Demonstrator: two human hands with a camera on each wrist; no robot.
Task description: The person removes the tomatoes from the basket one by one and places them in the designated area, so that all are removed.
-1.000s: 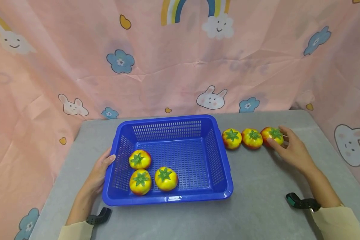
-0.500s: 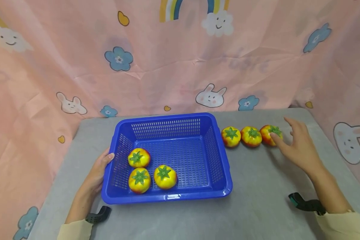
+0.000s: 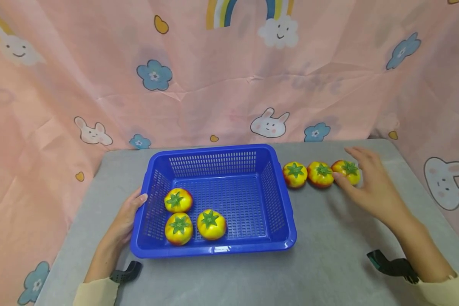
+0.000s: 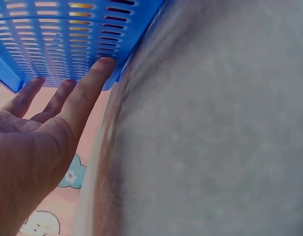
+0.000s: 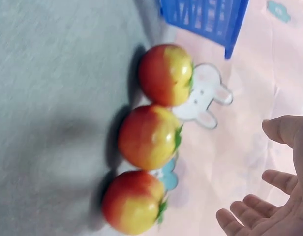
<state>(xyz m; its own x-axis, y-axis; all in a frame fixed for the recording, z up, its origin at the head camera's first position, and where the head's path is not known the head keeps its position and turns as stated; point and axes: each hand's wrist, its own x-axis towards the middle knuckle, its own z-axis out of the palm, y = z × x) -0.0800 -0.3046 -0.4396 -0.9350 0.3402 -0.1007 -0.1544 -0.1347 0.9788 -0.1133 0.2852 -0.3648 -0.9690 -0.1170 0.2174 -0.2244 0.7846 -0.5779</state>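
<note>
A blue plastic basket (image 3: 229,182) stands on the table. My left hand (image 3: 124,216) holds its left side, thumb on the rim and fingers against the slotted outer wall, as the left wrist view shows. Inside lie three red-yellow tomatoes with green star-shaped leaves: a back one (image 3: 178,200), a front one (image 3: 179,229) and one to its right (image 3: 211,224). Three more stand in a row right of the basket: a left (image 3: 295,174), a middle (image 3: 320,174) and a right tomato (image 3: 346,171). My right hand (image 3: 372,187) hovers by the right tomato, fingers spread, holding nothing.
The grey table (image 3: 329,246) stretches in front of the basket and the row. A pink printed cloth (image 3: 214,102) hangs behind and at both sides. Each wrist wears a black device, a left one (image 3: 127,272) and a right one (image 3: 392,265).
My right hand was around the right tomato, drew off it to the right, and has come back leftward over it. The tomatoes and basket stay put, the left hand still on the rim.
</note>
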